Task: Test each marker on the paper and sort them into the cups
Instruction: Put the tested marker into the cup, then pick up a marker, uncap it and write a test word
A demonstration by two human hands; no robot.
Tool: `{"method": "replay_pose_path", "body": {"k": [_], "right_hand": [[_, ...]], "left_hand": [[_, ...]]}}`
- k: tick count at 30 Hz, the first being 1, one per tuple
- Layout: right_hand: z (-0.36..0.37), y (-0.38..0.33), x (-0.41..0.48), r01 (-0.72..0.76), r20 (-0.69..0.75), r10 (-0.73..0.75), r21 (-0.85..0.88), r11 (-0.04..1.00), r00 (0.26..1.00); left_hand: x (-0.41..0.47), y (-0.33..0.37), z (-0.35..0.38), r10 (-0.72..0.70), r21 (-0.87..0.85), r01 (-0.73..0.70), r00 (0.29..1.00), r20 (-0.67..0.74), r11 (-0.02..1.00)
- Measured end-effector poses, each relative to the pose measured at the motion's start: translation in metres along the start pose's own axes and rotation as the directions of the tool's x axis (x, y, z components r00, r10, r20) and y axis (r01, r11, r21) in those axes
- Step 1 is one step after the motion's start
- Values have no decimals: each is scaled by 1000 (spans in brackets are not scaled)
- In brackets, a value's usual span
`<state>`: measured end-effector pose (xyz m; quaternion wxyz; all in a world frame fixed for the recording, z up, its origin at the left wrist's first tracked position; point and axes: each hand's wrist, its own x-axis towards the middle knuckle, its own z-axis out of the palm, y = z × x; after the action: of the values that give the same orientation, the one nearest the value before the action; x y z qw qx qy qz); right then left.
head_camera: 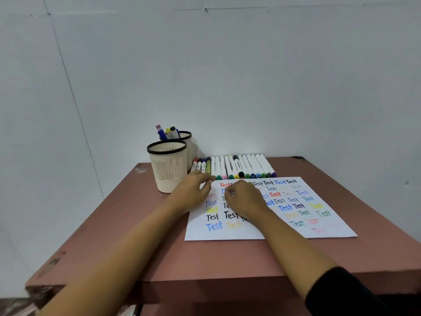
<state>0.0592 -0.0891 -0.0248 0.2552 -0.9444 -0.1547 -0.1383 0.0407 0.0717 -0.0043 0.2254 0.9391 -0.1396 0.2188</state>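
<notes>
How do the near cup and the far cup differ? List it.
Markers stick out of the far cup; none show above the rim of the near cup. The near cup stands in front; the far cup is partly hidden behind it. Both are cream mesh cups with black rims.

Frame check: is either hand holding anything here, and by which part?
Cannot be told. The left hand and right hand both curl over the top-left corner of the paper, fingertips close together; whatever they may pinch is hidden.
</notes>
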Motion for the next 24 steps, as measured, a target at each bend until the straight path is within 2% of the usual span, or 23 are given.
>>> {"method": "replay_pose_path", "body": {"k": [3, 9, 11, 13, 15, 18, 21, 24], "right_hand": [[-1, 1, 1, -32, -4, 32, 29, 999, 999], [-4, -2, 4, 46, 128, -28, -141, 989, 991], [-10, -4, 4, 25, 196, -8, -86, 996, 981], [-21, -4, 7, -25, 229, 12, 55, 998, 973], [-34, 0, 17, -59, 189, 38, 110, 992, 981], [-51, 20, 38, -132, 41, 128, 150, 980, 991], [-60, 51, 56, -258, -79, 268, 113, 959, 960], [-64, 78, 69, -363, -118, 364, 29, 931, 924]], "left_hand": [[-3, -7, 6, -81, -37, 81, 997, 5, 996], [-3, -13, 7, -139, -59, 140, 990, 12, 988], [-3, -14, 9, -144, -57, 145, 989, 19, 988], [-2, -16, 10, -152, -68, 153, 988, 16, 986], [-2, -17, 11, -156, -74, 157, 988, 20, 985], [-2, -20, 12, -147, -70, 149, 989, 36, 986], [-2, -23, 13, -145, -81, 148, 989, 35, 986], [-1, -24, 14, -133, -81, 136, 990, 38, 987]]}}
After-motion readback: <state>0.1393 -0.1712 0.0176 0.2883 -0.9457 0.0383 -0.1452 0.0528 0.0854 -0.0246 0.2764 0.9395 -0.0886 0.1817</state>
